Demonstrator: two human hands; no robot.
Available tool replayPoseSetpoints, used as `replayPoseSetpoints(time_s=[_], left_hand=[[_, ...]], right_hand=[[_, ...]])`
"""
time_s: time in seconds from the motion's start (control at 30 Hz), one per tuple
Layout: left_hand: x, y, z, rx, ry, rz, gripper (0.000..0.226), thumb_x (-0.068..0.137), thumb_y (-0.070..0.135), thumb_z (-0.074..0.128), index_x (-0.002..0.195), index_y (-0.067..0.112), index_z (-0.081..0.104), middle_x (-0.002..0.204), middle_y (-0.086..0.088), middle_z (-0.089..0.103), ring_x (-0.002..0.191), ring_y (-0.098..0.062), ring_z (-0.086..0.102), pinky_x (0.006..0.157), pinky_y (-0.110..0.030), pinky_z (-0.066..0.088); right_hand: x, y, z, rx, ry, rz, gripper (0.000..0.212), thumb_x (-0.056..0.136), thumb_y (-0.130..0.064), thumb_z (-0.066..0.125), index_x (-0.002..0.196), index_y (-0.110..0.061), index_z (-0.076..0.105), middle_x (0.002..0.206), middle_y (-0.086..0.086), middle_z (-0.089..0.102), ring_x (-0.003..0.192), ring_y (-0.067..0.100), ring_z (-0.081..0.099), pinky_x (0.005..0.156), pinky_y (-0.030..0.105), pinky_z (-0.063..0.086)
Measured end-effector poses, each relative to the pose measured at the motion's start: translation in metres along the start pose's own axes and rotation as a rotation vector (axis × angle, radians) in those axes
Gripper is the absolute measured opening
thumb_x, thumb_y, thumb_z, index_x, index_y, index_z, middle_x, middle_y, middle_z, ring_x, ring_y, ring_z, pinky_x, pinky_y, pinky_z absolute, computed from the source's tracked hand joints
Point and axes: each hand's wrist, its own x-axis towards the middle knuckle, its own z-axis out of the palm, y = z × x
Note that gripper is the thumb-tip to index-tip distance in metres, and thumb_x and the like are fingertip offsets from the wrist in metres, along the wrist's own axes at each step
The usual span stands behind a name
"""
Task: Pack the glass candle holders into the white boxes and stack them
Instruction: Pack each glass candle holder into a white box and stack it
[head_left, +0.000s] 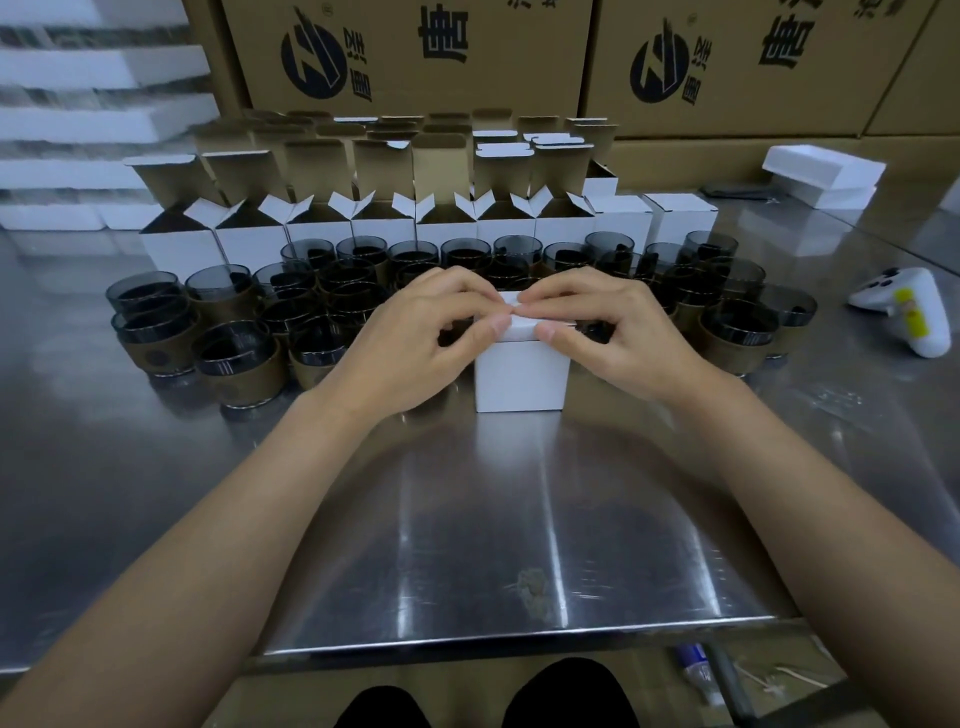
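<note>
A small white box (519, 376) stands upright on the steel table (467, 519) in front of me. My left hand (415, 332) and my right hand (608, 327) both pinch its top flap from either side, fingertips meeting over the lid. Behind the box stand several dark glass candle holders (234, 358) with brown sleeves, spread in rows across the table. Farther back runs a row of open white boxes (322, 228) with raised flaps. Two shut white boxes (680, 215) stand at the right end of that row.
Large brown cartons (415, 52) form a wall behind. White foam trays (826, 174) lie at the back right, and white foam sheets (93, 119) are stacked at the left. A white controller (909, 317) with a yellow tag lies on the right of the table.
</note>
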Motion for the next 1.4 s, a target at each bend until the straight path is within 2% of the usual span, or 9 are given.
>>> replayPoseSetpoints(time_s=[0.2,0.33,0.43,0.7,0.8,0.97,1.13,1.27,1.4], left_hand=[[0.002,0.003,0.001,-0.029,0.017,-0.045,0.043,0.099,0.038,0.042,0.099,0.012,0.076,0.102,0.011,0.063,0.099,-0.014,0.055,0.082,-0.045,0.047],[0.001,0.003,0.001,-0.037,0.022,-0.059,0.049,0.099,0.043,0.035,0.104,0.014,0.074,0.105,0.010,0.063,0.102,-0.013,0.056,0.083,-0.043,0.048],[-0.001,0.003,0.005,-0.064,0.072,-0.046,0.048,0.101,0.036,0.032,0.105,0.011,0.073,0.106,0.007,0.063,0.102,-0.012,0.058,0.085,-0.041,0.049],[-0.005,0.008,0.028,-0.062,0.166,-0.063,0.046,0.102,0.034,0.026,0.121,0.010,0.062,0.116,0.003,0.057,0.111,-0.011,0.049,0.096,-0.015,0.034],[-0.006,0.015,0.042,-0.171,0.300,-0.113,0.048,0.102,0.035,0.024,0.131,0.011,0.054,0.125,0.003,0.052,0.120,-0.010,0.045,0.103,-0.018,0.031],[0.002,0.026,0.061,-0.184,0.323,-0.126,0.049,0.100,0.034,0.029,0.143,0.010,0.037,0.135,0.001,0.043,0.127,-0.012,0.040,0.104,-0.021,0.034],[0.022,0.031,0.074,0.028,0.111,0.009,0.043,0.097,0.026,0.035,0.131,0.006,0.053,0.125,-0.005,0.053,0.116,-0.017,0.046,0.092,-0.034,0.044],[0.041,0.029,0.082,0.149,0.048,0.090,0.034,0.092,0.015,0.047,0.119,0.005,0.063,0.117,-0.007,0.060,0.111,-0.022,0.053,0.087,-0.036,0.046],[0.050,0.022,0.085,0.187,0.066,0.138,0.033,0.088,0.014,0.048,0.114,0.007,0.066,0.113,-0.006,0.062,0.111,-0.023,0.054,0.087,-0.035,0.042]], right_hand=[[0.002,0.002,0.002,-0.050,-0.051,-0.048,0.025,0.092,-0.025,0.064,0.113,-0.014,0.073,0.119,-0.001,0.067,0.115,0.018,0.056,0.096,0.043,0.046],[0.002,0.003,-0.003,-0.280,-0.094,-0.001,0.054,0.086,-0.056,0.055,0.133,-0.028,0.059,0.144,-0.004,0.048,0.140,0.015,0.032,0.120,0.045,0.012],[0.001,0.002,-0.002,-0.359,-0.170,0.063,0.073,0.083,-0.067,0.045,0.146,-0.029,0.041,0.141,-0.009,0.050,0.141,0.010,0.028,0.121,0.042,-0.005],[0.003,-0.009,-0.008,-0.315,-0.240,0.043,0.059,0.080,-0.058,0.057,0.133,-0.032,0.057,0.124,-0.015,0.052,0.125,0.008,0.036,0.115,0.038,0.015],[0.005,-0.018,-0.022,-0.257,-0.307,0.103,0.053,0.080,-0.045,0.074,0.129,-0.037,0.057,0.124,-0.018,0.047,0.121,0.004,0.034,0.105,0.030,0.023],[0.010,-0.023,-0.086,-0.191,0.074,0.107,0.052,0.075,-0.033,0.078,0.121,-0.034,0.054,0.128,-0.012,0.043,0.126,0.009,0.038,0.100,0.015,0.032],[0.068,0.025,-0.130,-0.463,0.268,0.178,0.079,0.066,-0.034,0.071,0.138,-0.021,0.042,0.136,0.007,0.041,0.127,0.024,0.038,0.102,0.047,0.041],[0.116,0.097,-0.130,-0.609,0.198,0.334,0.089,0.068,-0.009,0.078,0.145,-0.028,0.036,0.144,0.006,0.034,0.131,0.022,0.035,0.101,0.048,0.043],[0.143,0.155,-0.120,-0.716,0.071,0.325,0.081,0.070,-0.012,0.081,0.139,-0.025,0.040,0.143,0.005,0.035,0.132,0.024,0.035,0.103,0.052,0.042]])
